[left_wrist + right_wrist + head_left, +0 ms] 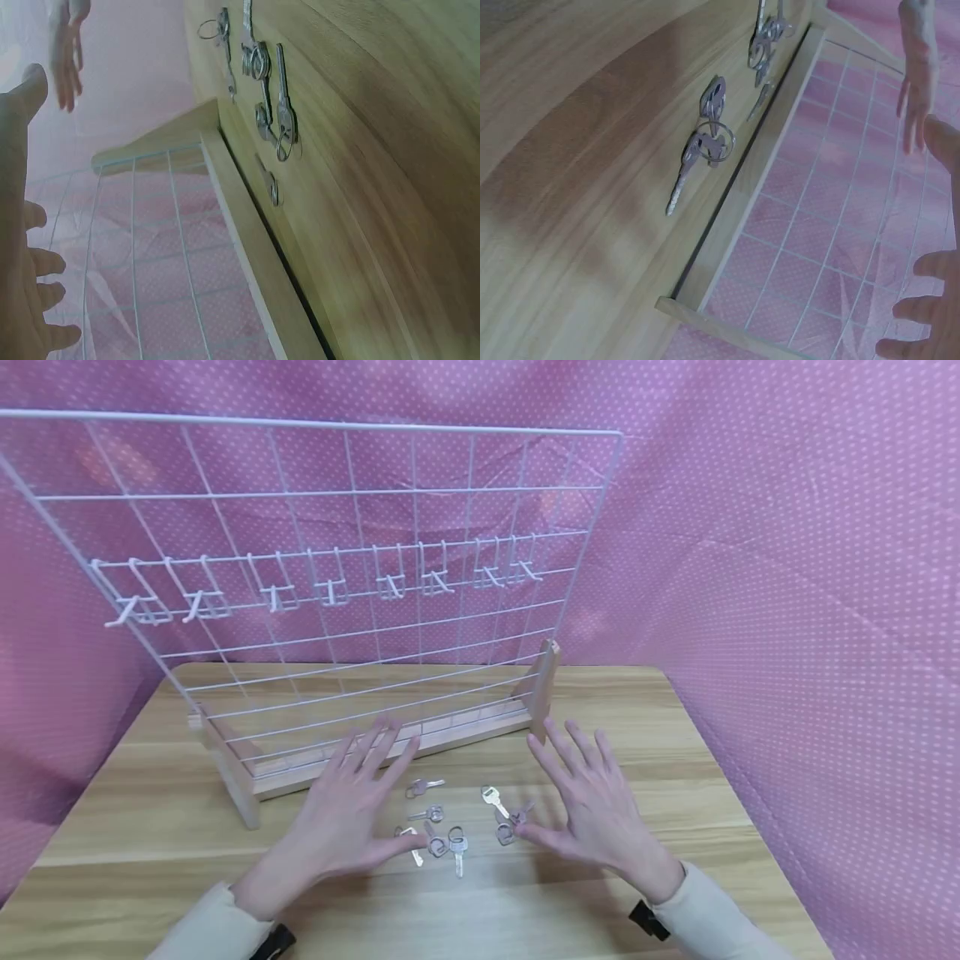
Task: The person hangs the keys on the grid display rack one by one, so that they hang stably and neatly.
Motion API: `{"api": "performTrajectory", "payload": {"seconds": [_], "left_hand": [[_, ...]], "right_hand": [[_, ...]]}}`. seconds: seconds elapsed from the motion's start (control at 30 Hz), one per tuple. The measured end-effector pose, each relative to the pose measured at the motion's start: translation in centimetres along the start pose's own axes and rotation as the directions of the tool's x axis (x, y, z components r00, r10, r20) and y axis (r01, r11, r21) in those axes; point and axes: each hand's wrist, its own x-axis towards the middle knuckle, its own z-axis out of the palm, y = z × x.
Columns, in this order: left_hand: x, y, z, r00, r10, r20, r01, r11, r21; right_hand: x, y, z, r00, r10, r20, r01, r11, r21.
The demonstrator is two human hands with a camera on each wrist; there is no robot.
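Two pale sleeves (217, 927) reach in along my near edge, each with a dark fitting (649, 920) at the wrist. Beyond them I have both hands above the table (690, 793), palms down. The left hand (348, 818) is wide, its fingers fanned toward the wooden stand (465, 739), its thumb showing over the left group of keys (458, 845). The right hand (596, 814) is just as wide — its thumb tip appears at the edge of the smaller bunch of keys (492, 799), though the right wrist view shows me those fingers off the table. All these keys, several with rings, lie on the wood between my hands, in front of the stand; the smaller bunch partly overlaps. The stand sits aslant and carries a white wire grid (311, 423) with a row of eight hooks (330, 593) — behind it hangs pink dotted cloth (795, 568).
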Motion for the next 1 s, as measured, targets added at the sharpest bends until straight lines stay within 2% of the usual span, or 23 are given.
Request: {"api": "performTrajectory", "payload": {"seconds": [0.13, 0.3, 0.43, 0.53, 0.67, 0.77, 0.9, 1.0], "left_hand": [[-1.5, -0.8, -0.9, 0.998, -0.018, -0.057, 0.015, 0.999, -0.043], [-3.5, -2.3, -2.0, 0.986, -0.062, -0.156, 0.038, 0.988, -0.15], [-5.5, -3.6, -2.9, 0.97, -0.148, -0.191, 0.094, 0.96, -0.263], [-7.1, -4.7, -3.5, 0.952, -0.205, -0.227, 0.116, 0.928, -0.353], [-9.0, -6.4, -4.0, 0.905, -0.254, -0.34, 0.066, 0.876, -0.478], [-10.5, -7.7, -4.3, 0.858, -0.301, -0.417, 0.033, 0.841, -0.54], [-12.0, -9.5, -4.7, 0.809, -0.418, -0.414, 0.087, 0.781, -0.619], [-12.4, -10.9, -4.8, 0.781, -0.488, -0.39, 0.103, 0.716, -0.691]], "right_hand": [[-0.3, 0.1, 0.1, 1.0, -0.024, -0.001, 0.024, 0.997, 0.072], [-0.6, 0.6, 0.3, 0.994, -0.094, 0.061, 0.079, 0.973, 0.217], [-0.8, 1.0, 0.8, 0.984, -0.155, 0.09, 0.12, 0.943, 0.309], [-0.8, 1.3, 1.4, 0.979, -0.174, 0.102, 0.127, 0.925, 0.358], [-0.7, 1.8, 2.4, 0.975, -0.169, 0.142, 0.093, 0.897, 0.432], [-0.6, 2.3, 3.1, 0.972, -0.149, 0.184, 0.046, 0.882, 0.47], [-0.6, 2.8, 3.9, 0.965, -0.109, 0.237, -0.027, 0.863, 0.505], [-0.5, 3.0, 4.4, 0.958, -0.097, 0.269, -0.063, 0.845, 0.53]]}}
